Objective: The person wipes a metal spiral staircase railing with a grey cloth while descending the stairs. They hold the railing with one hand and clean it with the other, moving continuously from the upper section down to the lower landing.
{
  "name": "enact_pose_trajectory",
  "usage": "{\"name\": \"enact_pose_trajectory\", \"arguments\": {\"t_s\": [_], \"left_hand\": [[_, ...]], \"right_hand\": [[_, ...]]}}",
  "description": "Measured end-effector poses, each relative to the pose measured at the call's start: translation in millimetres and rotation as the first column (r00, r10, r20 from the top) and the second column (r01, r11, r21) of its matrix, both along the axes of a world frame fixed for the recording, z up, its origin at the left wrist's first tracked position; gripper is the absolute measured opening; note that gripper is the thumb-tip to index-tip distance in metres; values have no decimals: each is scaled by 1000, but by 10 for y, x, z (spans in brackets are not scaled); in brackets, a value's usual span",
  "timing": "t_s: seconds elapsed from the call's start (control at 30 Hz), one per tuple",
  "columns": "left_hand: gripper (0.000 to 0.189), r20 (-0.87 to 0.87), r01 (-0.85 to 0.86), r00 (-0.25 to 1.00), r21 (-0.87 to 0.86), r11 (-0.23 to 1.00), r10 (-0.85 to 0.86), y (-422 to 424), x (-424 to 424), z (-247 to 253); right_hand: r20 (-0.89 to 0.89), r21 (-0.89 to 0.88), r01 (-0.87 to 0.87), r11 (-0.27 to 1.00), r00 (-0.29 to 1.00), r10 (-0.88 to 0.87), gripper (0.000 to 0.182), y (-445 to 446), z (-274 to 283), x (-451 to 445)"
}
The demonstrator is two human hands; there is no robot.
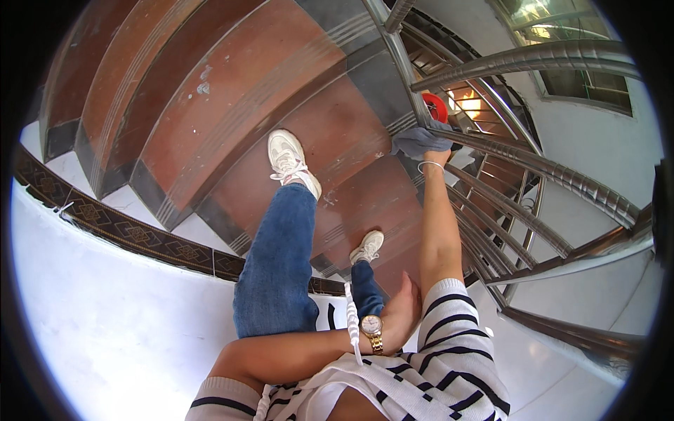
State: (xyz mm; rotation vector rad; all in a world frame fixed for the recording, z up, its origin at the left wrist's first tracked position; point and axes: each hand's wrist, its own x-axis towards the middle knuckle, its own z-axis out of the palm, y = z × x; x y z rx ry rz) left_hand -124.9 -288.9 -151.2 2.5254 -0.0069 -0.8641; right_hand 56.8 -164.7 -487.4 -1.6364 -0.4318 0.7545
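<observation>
My right arm reaches forward to the stainless-steel stair railing (526,163). In my right hand (438,154) is a bunched grey cloth (421,141), pressed against the lower end of a railing bar. A pale bangle (429,166) circles that wrist. My left hand (401,314) lies across my body beside the striped right sleeve, with a gold-coloured wristwatch (372,327) at its wrist. Nothing shows in it, and its fingers are mostly hidden from this angle.
Red-brown stair treads (253,84) with dark edges curve up to the left. My feet in white sneakers (287,155) stand on different steps. A patterned dark skirting (142,229) borders the white wall (105,305). Beyond the bars are a red round container (436,108) and a window (584,89).
</observation>
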Motion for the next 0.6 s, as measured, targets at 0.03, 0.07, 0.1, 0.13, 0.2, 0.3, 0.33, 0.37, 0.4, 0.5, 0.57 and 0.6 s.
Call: {"name": "enact_pose_trajectory", "arguments": {"t_s": [0.03,0.07,0.1,0.13,0.2,0.3,0.33,0.37,0.4,0.5,0.57,0.6], "left_hand": [[43,14,0,1000,48,999,-1,-73,3,-43],[43,23,-4,1000,94,996,1,-207,1,-140],[42,30,-4,1000,136,991,0,-182,-11,-121],[41,32,-28,999,121,992,25,-154,-13,-103],[40,41,-81,996,95,992,78,-42,-13,-54],[38,183,-234,958,43,971,223,-83,-30,-129],[37,159,-224,963,15,975,219,-80,-29,-126],[37,137,-212,968,-13,977,212,-66,-25,-129],[36,113,-207,971,-40,978,210,-49,-10,-140],[35,93,-202,974,-75,977,208,-45,-11,-159],[37,41,-119,992,-10,993,120,74,93,-52],[38,18,-88,996,11,996,88,128,135,2]], "right_hand": [[-54,19,43,999,998,-42,16,34,50,33],[-113,33,83,996,990,-79,15,48,50,57],[-175,40,127,991,978,-118,14,44,66,63],[-265,38,125,991,958,-110,12,55,86,80],[14,-40,-136,990,991,137,12,33,127,164],[430,-129,-410,903,797,423,18,-1,-27,545],[558,-151,-474,868,683,470,19,8,-69,616],[576,-201,-489,849,642,506,24,-24,-103,679],[590,-248,-509,824,595,545,29,6,-81,688],[587,-276,-336,901,684,434,38,-127,-53,497],[450,-378,-259,889,788,420,42,-129,25,314],[453,-376,-232,897,799,397,38,-109,96,171]]}}
